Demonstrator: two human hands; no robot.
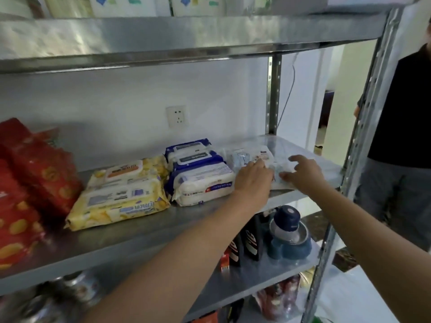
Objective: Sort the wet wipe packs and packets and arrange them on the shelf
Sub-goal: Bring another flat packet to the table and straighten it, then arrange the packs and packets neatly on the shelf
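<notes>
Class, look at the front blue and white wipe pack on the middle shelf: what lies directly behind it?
Behind the front blue and white pack lies a second blue and white pack; only its top and lid show. Anything further back is hidden.

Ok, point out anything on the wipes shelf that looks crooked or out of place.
The yellow wipe packs lie skewed, angled against the shelf edge, while the blue-and-white packs beside them sit straighter. The small white packets at the right are a loose pile under both hands, left and right. Nothing spilled or torn.
</notes>
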